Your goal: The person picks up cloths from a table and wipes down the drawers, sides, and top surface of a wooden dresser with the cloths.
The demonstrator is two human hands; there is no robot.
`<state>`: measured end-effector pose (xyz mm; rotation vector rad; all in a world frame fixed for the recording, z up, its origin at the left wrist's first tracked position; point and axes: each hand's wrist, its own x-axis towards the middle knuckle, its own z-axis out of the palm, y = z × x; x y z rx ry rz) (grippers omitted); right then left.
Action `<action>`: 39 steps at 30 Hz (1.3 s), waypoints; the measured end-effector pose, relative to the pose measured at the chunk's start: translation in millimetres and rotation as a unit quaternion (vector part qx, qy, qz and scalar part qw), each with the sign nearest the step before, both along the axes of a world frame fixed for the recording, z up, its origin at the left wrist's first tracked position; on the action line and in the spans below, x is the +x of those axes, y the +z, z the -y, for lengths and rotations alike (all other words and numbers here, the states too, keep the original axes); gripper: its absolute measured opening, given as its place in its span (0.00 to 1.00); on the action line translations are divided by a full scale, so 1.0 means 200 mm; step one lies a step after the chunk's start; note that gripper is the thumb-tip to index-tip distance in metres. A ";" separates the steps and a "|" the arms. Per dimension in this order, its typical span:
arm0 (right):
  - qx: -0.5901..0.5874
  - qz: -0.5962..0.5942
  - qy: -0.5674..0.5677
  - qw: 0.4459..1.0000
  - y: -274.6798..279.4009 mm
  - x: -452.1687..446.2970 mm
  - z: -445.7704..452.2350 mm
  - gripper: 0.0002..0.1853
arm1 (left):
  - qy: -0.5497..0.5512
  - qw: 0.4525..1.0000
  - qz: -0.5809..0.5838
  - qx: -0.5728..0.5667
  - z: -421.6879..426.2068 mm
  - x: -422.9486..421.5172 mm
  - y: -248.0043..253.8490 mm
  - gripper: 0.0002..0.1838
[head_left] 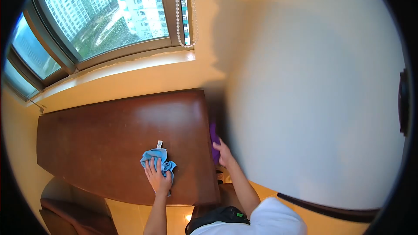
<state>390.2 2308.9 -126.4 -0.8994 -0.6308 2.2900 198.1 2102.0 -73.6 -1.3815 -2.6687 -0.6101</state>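
Left hand: it [158, 178] lay palm down on the blue cloth, with the fingers stretched and a little apart; I could not tell if they were pinching the fabric.
Blue cloth: it [153, 153] was crumpled on the table top, toward the near edge, and a small white tag [160, 144] stuck out from its far side.
Right hand: it [223, 154] was just beyond the right edge of the table, partly closed around a purple thing; some of the fingers were hidden.
Purple thing: it [213, 132] was beside that same table edge, too little visible for me to say what it was.
Table: its brown top [91, 139] was shiny and stood below the window.
Window: the glass [104, 17] showed tall buildings, and a bead chain [177, 13] hung at its right side.
Chair: a brown one [76, 213] was at the lower left.
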 end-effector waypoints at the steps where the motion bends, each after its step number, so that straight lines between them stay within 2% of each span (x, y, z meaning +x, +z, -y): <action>1: -0.007 0.027 0.018 0.999 0.02 0.08 0.14 0.28 | -0.004 1.000 -0.001 0.006 0.01 0.01 0.00 0.27; 5: 0.039 0.090 0.080 0.992 0.05 0.39 0.67 0.31 | -0.003 1.000 -0.011 0.027 0.03 0.01 -0.02 0.27; 7: 0.052 0.201 0.141 0.968 0.06 0.50 0.86 0.33 | -0.001 0.999 -0.013 0.033 0.04 0.02 -0.02 0.25; 8: 0.058 0.200 0.138 0.968 0.01 0.53 0.92 0.33 | -0.002 0.999 -0.015 0.039 0.05 0.02 -0.04 0.25; 10: 0.117 0.191 0.080 0.971 -0.10 0.52 0.97 0.34 | -0.008 0.998 -0.029 0.055 0.06 0.01 -0.11 0.25; 14: 0.101 0.167 0.033 0.980 -0.06 0.33 0.69 0.33 | 0.046 0.997 -0.040 0.048 0.10 0.13 -0.20 0.25; 15: 0.183 0.178 -0.014 0.967 -0.08 0.25 0.55 0.33 | 0.046 0.997 -0.043 0.052 0.10 0.13 -0.22 0.25; 16: 0.260 0.191 -0.063 0.944 -0.04 0.17 0.41 0.33 | 0.050 0.997 -0.035 0.046 0.11 0.15 -0.21 0.25; 17: 0.309 0.234 -0.121 0.914 0.20 0.07 0.28 0.32 | 0.055 0.997 -0.027 0.040 0.12 0.16 -0.20 0.25; 18: 0.429 0.277 -0.183 0.840 0.35 -0.04 0.11 0.32 | 0.054 0.997 -0.028 0.041 0.12 0.16 -0.19 0.25; 19: 0.539 0.321 -0.251 0.737 0.53 -0.15 -0.08 0.31 | 0.065 0.997 -0.016 0.035 0.12 0.16 -0.18 0.26; 20: 0.577 0.221 -0.294 0.729 0.75 -0.27 -0.27 0.30 | 0.077 0.996 -0.007 0.034 0.08 0.13 -0.20 0.26; 22: 0.659 0.264 -0.377 0.595 1.08 -0.47 -0.67 0.30 | 0.082 0.996 -0.008 0.037 0.04 0.11 -0.19 0.27; 23: 0.673 0.286 -0.403 0.550 1.18 -0.56 -0.87 0.29 | 0.085 0.996 -0.002 0.031 0.02 0.11 -0.18 0.27; 24: 0.682 0.309 -0.426 0.508 1.21 -0.64 -1.01 0.28 | 0.089 0.996 0.004 0.017 0.02 0.11 -0.18 0.27; 25: 0.682 0.307 -0.427 0.509 1.18 -0.69 -1.09 0.28 | 0.093 0.996 0.008 0.015 0.02 0.11 -0.19 0.27; 27: 0.700 0.460 -0.327 0.438 1.06 -0.77 -1.23 0.26 | 0.090 0.996 0.000 0.021 0.00 0.10 -0.19 0.28; 29: 0.656 0.476 -0.274 0.518 0.72 -0.78 -1.14 0.25 | 0.083 0.996 -0.001 0.024 0.02 0.10 -0.18 0.28; 30: 0.633 0.459 -0.196 0.592 0.48 -0.75 -1.07 0.23 | 0.089 0.996 0.003 0.017 0.04 0.12 -0.19 0.28; 31: 0.481 0.404 -0.077 0.774 0.11 -0.75 -1.09 0.19 | 0.090 0.996 0.005 0.018 0.05 0.13 -0.21 0.27; 32: 0.218 0.274 0.056 0.935 -0.12 -0.67 -1.01 0.17 | 0.088 0.996 -0.001 0.027 0.03 0.10 -0.20 0.27; 33: 0.251 0.190 -0.098 0.944 -0.15 -0.60 -0.77 0.16 | 0.082 0.996 -0.010 0.028 0.03 0.10 -0.19 0.26; 34: 0.107 0.014 -0.093 0.990 -0.10 -0.49 -0.61 0.17 | 0.088 0.995 -0.015 0.037 0.01 0.08 -0.19 0.26; 37: 0.110 -0.041 -0.074 0.990 -0.18 -0.20 -0.15 0.24 | 0.083 0.995 -0.025 0.042 0.04 0.10 -0.18 0.26; 39: 0.098 0.004 0.030 0.995 -0.17 0.09 0.12 0.28 | 0.079 0.995 -0.019 0.055 0.05 0.11 -0.18 0.26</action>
